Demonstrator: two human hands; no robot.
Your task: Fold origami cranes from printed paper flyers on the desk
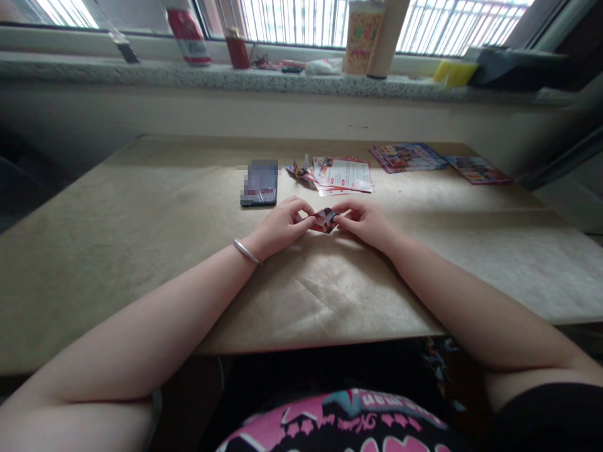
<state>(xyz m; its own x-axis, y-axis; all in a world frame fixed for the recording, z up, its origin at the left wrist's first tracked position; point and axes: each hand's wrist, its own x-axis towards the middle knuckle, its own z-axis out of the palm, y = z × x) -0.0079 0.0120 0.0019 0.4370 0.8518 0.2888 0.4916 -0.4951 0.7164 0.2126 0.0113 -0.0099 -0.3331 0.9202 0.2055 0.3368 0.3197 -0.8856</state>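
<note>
A small folded piece of printed paper (325,220), red and dark, rests on the brown paper-covered table (141,238) between my two hands. My left hand (281,226), with a silver bangle on the wrist, pinches its left side with curled fingers. My right hand (365,223) pinches the right side, fingers pressed together. Both hands lie low on the table surface at its middle.
A dark phone (259,182) lies just beyond my left hand. Printed leaflets (342,174) sit behind my right hand, with more flyers (407,157) and another (477,169) at the far right. The windowsill (235,75) holds bottles, a cup and a yellow sponge.
</note>
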